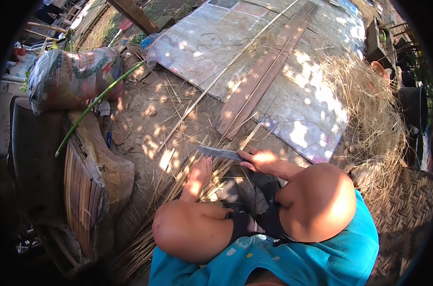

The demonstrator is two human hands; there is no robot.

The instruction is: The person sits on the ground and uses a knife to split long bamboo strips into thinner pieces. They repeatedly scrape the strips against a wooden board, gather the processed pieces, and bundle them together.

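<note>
A long knife (pixel 219 153) with a dark grey blade lies crosswise in front of my knees. My right hand (pixel 261 161) is closed around its handle end, and the blade points left. Close under the blade's tip is my left hand (pixel 198 172), its fingers drawn together; whatever they pinch is too small to make out. Many thin split bamboo strips (pixel 144 240) run along the ground beneath and beside my left hand, passing by my left knee. Some of them are hidden by my legs.
Wooden planks (pixel 259 83) rest on a printed sheet (pixel 197 52) ahead. Fine shavings (pixel 364 109) are heaped at right, above a woven mat (pixel 402 214). At left, a green stalk (pixel 99 97) leans past a stuffed sack (pixel 78 76) over a worn slatted wooden piece (pixel 116 176).
</note>
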